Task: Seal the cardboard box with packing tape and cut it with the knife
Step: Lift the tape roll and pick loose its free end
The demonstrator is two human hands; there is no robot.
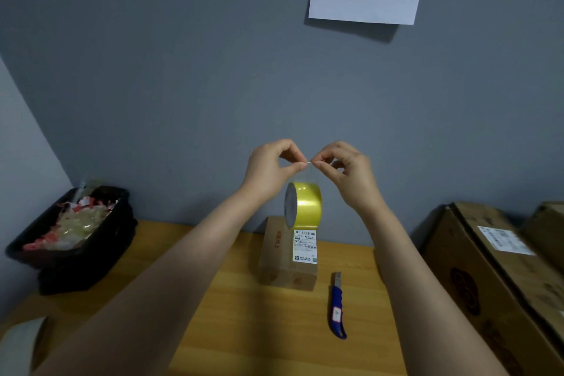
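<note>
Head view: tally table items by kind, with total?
Tape rolls: 2, yellow roll hanging from both hands' pinch, pale roll at near left edge
Small box: 1
Knife: 1
Black bin: 1
Big cartons: at least 2, cropped
Total: 7
</note>
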